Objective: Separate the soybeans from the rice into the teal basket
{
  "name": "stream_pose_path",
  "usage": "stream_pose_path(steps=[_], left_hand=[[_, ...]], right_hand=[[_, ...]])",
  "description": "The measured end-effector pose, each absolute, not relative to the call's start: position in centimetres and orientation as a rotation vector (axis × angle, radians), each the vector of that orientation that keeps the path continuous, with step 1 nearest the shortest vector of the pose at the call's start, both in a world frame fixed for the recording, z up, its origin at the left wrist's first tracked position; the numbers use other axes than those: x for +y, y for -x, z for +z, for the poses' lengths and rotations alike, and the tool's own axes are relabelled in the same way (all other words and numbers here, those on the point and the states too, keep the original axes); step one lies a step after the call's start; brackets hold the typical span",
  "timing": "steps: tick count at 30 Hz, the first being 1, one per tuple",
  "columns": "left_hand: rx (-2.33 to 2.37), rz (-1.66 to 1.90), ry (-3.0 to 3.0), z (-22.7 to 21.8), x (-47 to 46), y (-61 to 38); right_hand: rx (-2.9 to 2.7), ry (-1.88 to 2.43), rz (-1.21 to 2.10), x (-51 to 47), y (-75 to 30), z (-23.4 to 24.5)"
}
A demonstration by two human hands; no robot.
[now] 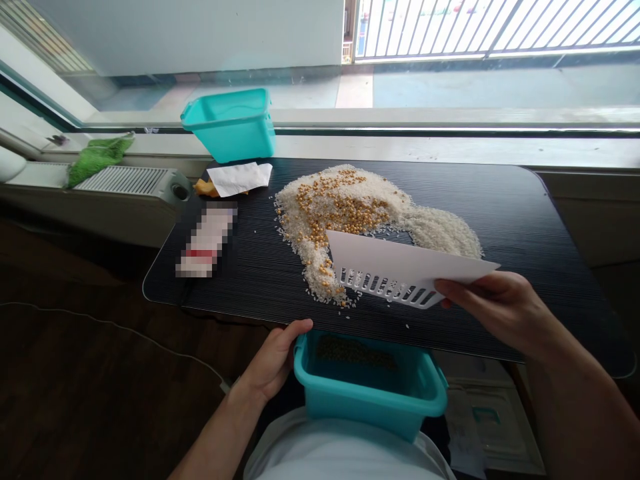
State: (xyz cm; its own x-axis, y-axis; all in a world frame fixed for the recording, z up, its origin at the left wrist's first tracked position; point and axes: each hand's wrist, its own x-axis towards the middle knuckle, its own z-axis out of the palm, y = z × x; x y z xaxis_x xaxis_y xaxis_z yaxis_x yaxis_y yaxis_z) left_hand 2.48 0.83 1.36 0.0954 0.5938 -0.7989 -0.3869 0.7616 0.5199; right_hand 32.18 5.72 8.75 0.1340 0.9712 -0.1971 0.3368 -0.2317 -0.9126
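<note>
My right hand (493, 303) is closed on a white slotted basket (395, 270), gripping its near right edge; the basket lies tilted on the black table (525, 220), its far edge against a heap of white rice mixed with yellow beans (345, 207). My left hand (275, 360) grips the left rim of a teal bin (370, 387) held at my lap just below the table's front edge. Dark green grains lie in that bin's bottom.
A second teal bin (231, 123) stands on the window ledge at the back. White paper (240, 177) and a small packet (206, 240) lie on the table's left part. A green cloth (97, 157) rests on a radiator; a white cable (115, 327) crosses the floor.
</note>
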Motion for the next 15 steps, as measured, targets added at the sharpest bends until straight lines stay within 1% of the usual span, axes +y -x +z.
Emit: stream_pose_path(steps=[3,9,15], left_hand=[[1.286,0.725,-0.189,1.2,0.8,-2.4],[1.287,0.71,-0.187,1.1,0.7,-2.1],[1.294,0.706,-0.189,1.0,0.8,-2.2]], right_hand=[[-1.306,1.653,1.163,5.5,-32.6,8.6],[-1.338,1.685,1.116,5.0,-33.3,8.4],[-1.371,1.663,1.186,5.7,-32.2,8.6]])
